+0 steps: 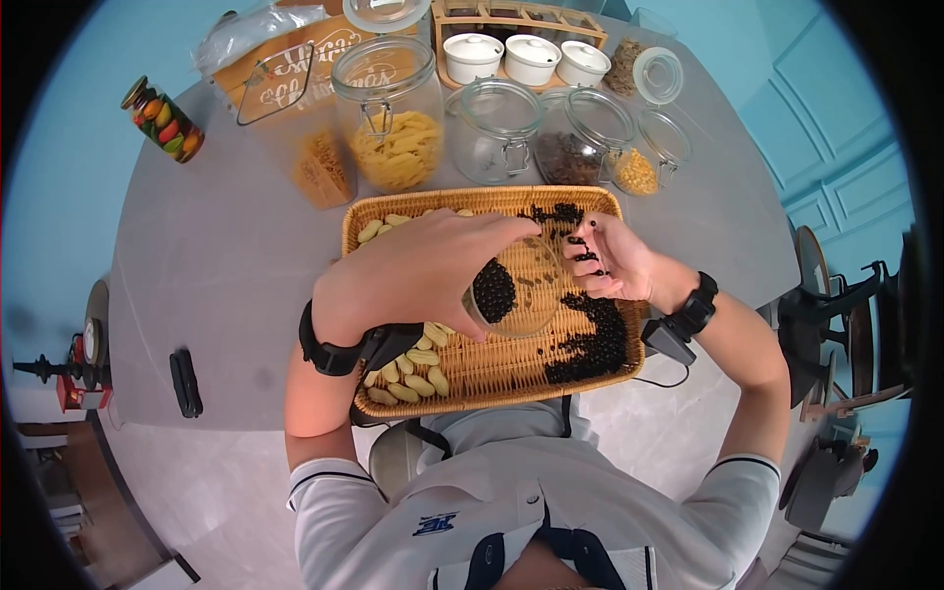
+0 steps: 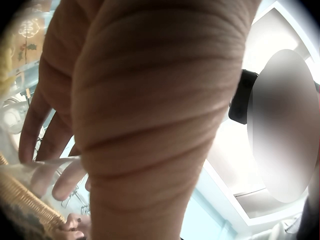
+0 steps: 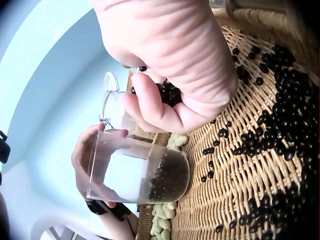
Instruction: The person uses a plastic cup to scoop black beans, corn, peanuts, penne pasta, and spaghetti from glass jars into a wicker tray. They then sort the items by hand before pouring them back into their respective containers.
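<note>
My left hand (image 1: 423,264) grips a smooth, clear, round cup (image 3: 125,172) above the middle of the basket (image 1: 492,369). Shiny black beans (image 1: 495,291) sit in the bottom of the cup. My right hand (image 1: 619,258) is just to the right, its fingers curled around more little beans (image 3: 170,94). The basket is woven from thin tan strips, and its rim is thick. Bumpy, pale peanuts (image 1: 418,379) lie on its left side, and a bean pile (image 1: 602,339) spreads over the near right part. On the far side stand hard, shiny glass jars (image 1: 497,133), one with yellow pasta tubes (image 1: 395,152). My head view shows the jars in a row; my right wrist view shows through the cup's side how high the beans go, and the beans tucked inside my fingers. In my left wrist view, my own wrist covers most things
</note>
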Tool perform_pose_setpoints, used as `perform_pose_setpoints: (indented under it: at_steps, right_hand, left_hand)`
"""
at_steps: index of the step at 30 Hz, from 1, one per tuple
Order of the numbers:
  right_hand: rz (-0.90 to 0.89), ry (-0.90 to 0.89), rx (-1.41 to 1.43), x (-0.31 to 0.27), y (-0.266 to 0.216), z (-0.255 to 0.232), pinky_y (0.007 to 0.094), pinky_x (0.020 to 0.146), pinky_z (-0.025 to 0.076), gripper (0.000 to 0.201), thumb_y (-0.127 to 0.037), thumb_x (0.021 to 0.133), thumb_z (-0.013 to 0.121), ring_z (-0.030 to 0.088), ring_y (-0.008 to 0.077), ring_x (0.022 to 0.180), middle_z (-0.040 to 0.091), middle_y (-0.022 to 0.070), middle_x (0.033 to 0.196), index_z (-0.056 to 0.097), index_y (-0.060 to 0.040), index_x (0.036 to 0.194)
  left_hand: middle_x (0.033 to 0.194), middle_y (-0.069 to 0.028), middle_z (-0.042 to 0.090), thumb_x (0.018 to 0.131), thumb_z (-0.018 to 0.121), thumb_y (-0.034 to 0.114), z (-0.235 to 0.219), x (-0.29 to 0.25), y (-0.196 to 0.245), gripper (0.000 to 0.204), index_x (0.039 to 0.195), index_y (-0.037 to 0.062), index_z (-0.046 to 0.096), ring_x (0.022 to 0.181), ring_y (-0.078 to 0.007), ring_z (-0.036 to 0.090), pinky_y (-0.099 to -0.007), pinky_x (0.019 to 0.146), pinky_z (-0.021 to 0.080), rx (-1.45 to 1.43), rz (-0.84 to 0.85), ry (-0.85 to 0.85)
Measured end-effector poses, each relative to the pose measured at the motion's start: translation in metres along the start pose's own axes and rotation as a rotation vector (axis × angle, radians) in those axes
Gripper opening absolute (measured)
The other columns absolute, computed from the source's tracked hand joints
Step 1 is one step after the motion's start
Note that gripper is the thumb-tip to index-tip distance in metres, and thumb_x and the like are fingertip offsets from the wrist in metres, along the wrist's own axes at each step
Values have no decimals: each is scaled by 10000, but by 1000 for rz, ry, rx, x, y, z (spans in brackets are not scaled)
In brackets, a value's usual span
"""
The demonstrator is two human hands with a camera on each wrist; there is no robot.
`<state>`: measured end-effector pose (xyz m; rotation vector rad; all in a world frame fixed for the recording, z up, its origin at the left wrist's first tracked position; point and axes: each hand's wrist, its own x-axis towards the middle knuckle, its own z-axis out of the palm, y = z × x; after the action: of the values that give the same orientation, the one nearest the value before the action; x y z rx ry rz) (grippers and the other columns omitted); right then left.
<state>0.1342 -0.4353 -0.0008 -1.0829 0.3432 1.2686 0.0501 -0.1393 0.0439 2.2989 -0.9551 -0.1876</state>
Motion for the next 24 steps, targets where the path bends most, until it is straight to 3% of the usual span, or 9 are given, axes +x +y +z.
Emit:
perform_pose_setpoints:
  at_steps: [10, 14, 20, 24]
  right_hand:
    - [-68, 45, -254, 1, -2, 5, 187, 334, 242, 244, -252, 1028, 527, 339, 44, 412, 400, -43, 643, 476, -105, 840]
    - [85, -19, 5, 6, 5, 3, 180, 326, 248, 246, -240, 1021, 473, 334, 31, 413, 399, -42, 656, 468, -101, 818]
    - [81, -98, -48, 12, 6, -8, 190, 329, 255, 212, -218, 985, 469, 332, 56, 413, 498, 23, 729, 520, -49, 868]
    - [10, 49, -122, 6, 10, 6, 195, 340, 253, 272, -220, 980, 462, 327, 61, 415, 525, 37, 729, 579, 25, 995]
  left_hand:
    - [1392, -110, 610, 612, 931, 266, -1, 2, -1, 1018, 1491, 121, 439, 1276, -340, 571, -441, 1065, 456, 12, 0, -21]
    - [1397, -102, 608, 609, 931, 272, -1, 3, -1, 1029, 1497, 125, 432, 1282, -339, 566, -442, 1067, 452, 30, 5, -17]
    - [1388, -101, 615, 596, 934, 253, 0, 4, 1, 1033, 1490, 117, 435, 1285, -331, 568, -442, 1062, 452, 19, 3, -9]
    - [1373, -105, 625, 590, 934, 248, 1, 4, 1, 1033, 1486, 112, 438, 1280, -330, 573, -441, 1056, 454, 4, 1, -6]
